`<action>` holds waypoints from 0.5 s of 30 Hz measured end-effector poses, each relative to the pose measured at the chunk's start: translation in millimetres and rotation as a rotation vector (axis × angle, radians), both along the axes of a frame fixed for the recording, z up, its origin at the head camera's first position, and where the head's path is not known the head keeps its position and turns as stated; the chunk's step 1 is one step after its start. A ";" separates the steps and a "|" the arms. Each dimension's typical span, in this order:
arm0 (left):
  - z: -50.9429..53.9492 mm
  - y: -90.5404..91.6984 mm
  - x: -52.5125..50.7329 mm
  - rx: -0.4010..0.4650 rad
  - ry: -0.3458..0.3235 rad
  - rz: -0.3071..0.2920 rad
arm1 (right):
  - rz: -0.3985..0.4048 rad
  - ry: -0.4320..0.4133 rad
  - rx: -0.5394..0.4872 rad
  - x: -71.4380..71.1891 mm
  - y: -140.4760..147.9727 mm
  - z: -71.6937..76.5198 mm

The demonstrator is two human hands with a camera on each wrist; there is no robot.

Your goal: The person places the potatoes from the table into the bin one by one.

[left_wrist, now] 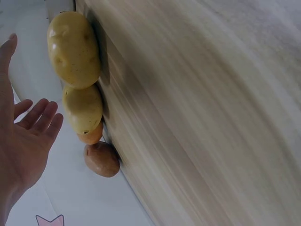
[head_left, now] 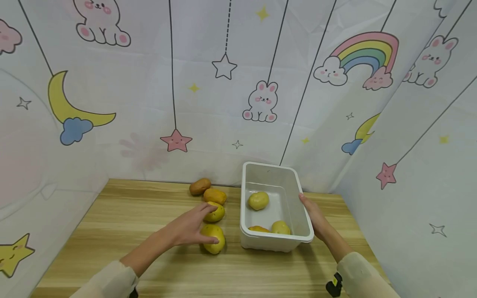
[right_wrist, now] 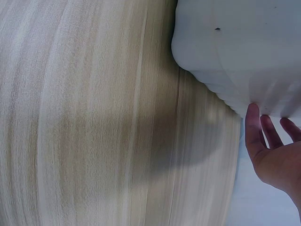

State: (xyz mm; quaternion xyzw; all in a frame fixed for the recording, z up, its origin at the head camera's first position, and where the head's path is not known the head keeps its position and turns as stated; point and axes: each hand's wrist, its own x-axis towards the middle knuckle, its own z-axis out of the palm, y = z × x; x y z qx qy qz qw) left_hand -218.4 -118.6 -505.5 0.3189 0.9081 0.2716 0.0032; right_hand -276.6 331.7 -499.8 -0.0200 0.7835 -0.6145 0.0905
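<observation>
Four potatoes (head_left: pixel 215 196) line the desk (head_left: pixel 149 211) left of a white tub (head_left: pixel 268 243) with three more potatoes (head_left: pixel 258 200) inside. Palm down, the left hand (head_left: pixel 188 228) arches over the nearest two, grip released; the right hand (head_left: pixel 314 215) grasps the tub's right rim. Tub and nearest potato run lengthwise front to back.

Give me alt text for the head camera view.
A person's left hand hovers over four potato-like items on a wooden table; the right hand holds the edge of a white bin containing three more.
</observation>
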 end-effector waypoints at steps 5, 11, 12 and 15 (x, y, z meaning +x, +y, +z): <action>-2.9 -1.0 1.9 0.010 -0.013 -0.003 | -0.013 0.001 0.003 0.2 -0.5 0.4; -7.0 -0.7 3.1 -0.007 -0.046 0.004 | -0.004 0.009 0.000 0.7 0.0 0.7; -7.5 -0.7 3.5 -0.011 -0.050 0.005 | -0.006 0.009 -0.006 0.8 0.0 0.7; -8.8 -1.2 5.5 -0.019 -0.055 0.007 | 0.003 0.009 -0.017 1.2 0.0 0.2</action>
